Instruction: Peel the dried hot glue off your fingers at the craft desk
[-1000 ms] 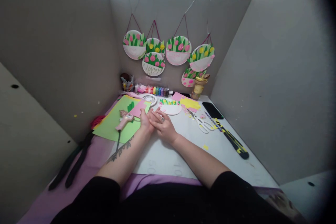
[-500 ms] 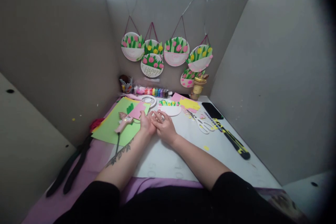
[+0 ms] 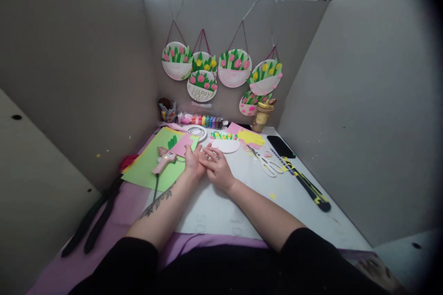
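Observation:
My left hand [image 3: 194, 164] is turned palm up over the table, its thumb and fingers apart. My right hand [image 3: 219, 171] lies against it, outstretched fingers resting on the left palm and fingers; nothing shows in either one. Just beyond them is a white half-plate basket [image 3: 226, 146] with green paper leaves and yellow and pink paper tulips. Left of my hands, a pink hot glue gun [image 3: 163, 163] lies on green paper sheets [image 3: 145, 175], close to a cut piece of pink paper [image 3: 182, 145].
White-handled scissors [image 3: 268, 165], a yellow-and-black utility knife [image 3: 313, 190] and a phone [image 3: 281, 146] lie at right. Pink and yellow paper [image 3: 251, 138] and a paint set [image 3: 207, 121] are at the back. Several plate baskets [image 3: 234, 77] hang on the grey partition [image 3: 221, 18].
The view has shifted slightly. My hands stay together in almost the same pose, with the right fingers moved only a little on the left palm. Objects on the table keep their places.

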`<state>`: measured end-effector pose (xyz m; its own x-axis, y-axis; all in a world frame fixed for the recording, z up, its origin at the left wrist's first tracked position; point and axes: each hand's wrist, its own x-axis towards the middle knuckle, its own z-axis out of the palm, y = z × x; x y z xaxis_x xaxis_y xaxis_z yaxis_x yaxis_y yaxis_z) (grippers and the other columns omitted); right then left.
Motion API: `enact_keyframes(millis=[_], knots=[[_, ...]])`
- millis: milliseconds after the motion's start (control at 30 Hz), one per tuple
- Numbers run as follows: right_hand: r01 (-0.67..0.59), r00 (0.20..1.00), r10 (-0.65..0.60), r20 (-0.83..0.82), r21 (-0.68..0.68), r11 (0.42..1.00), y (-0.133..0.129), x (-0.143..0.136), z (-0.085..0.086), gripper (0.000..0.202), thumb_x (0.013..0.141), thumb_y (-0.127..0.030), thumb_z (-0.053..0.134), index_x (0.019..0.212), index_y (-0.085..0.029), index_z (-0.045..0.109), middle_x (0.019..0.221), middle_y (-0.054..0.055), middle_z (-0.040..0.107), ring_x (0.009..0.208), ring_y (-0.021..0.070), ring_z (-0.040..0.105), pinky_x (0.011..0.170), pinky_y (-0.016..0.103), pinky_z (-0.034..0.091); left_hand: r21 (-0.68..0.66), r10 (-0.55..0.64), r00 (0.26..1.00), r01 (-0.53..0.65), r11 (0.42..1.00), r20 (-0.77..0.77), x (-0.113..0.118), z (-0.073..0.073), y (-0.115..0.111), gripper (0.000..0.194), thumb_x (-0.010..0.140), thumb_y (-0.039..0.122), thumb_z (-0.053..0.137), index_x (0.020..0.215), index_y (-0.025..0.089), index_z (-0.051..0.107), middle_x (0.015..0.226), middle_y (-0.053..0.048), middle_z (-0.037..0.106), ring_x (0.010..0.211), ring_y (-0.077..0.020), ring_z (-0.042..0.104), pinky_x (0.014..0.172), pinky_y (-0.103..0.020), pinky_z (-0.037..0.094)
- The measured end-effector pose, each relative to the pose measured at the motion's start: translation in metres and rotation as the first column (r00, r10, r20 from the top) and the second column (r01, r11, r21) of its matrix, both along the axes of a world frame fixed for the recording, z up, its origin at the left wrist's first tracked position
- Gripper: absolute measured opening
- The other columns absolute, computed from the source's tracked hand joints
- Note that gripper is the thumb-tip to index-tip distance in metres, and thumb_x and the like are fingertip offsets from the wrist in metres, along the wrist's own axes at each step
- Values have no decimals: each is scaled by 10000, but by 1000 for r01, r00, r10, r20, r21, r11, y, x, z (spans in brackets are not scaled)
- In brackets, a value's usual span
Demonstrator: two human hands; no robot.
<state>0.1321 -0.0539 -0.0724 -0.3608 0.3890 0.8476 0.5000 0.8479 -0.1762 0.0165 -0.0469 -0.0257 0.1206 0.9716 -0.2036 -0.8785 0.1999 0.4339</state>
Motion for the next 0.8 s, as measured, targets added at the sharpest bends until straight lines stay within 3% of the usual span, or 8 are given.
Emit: enact_keyframes(millis=[133, 367, 567, 800], knots=[[81, 996, -81, 27, -5, 997, 0, 3, 1, 364, 751, -92, 557, 1008, -258, 754, 1352, 61, 573, 1233, 270, 430, 1027, 485, 438, -1, 5, 1000, -5, 1000, 2, -1, 0, 0, 765, 865, 734, 189, 1420, 216, 288, 1276, -193, 561, 1073, -308, 620, 855, -500, 520], [42, 999, -41, 27, -46, 998, -2, 1, 4, 339, 761, -118, 573, 1008, -266, 752, 1379, 54, 552, 1268, 270, 413, 1053, 495, 404, -31, 16, 1000, -17, 999, -16, 0, -5, 2, 755, 861, 733, 211, 1372, 201, 370, 1208, -198, 585, 1040, -326, 637, 815, -483, 536], [6, 995, -24, -95, -184, 983, -1, -1, 4, 205, 785, -173, 609, 890, -260, 763, 1341, 54, 585, 1254, 266, 445, 1065, 498, 384, -13, -4, 998, 3, 1000, -64, 1, -4, 1, 795, 866, 733, 180, 1438, 188, 268, 1239, -206, 565, 1079, -311, 622, 812, -463, 544], [12, 984, -63, -167, -288, 958, 6, -2, 2, 90, 777, -181, 652, 773, -235, 725, 1253, 77, 636, 1187, 257, 504, 1055, 497, 378, 17, -67, 995, 68, 998, -75, 5, -8, -1, 819, 865, 729, 189, 1487, 196, 170, 1351, -225, 494, 1073, -346, 632, 827, -543, 531]])
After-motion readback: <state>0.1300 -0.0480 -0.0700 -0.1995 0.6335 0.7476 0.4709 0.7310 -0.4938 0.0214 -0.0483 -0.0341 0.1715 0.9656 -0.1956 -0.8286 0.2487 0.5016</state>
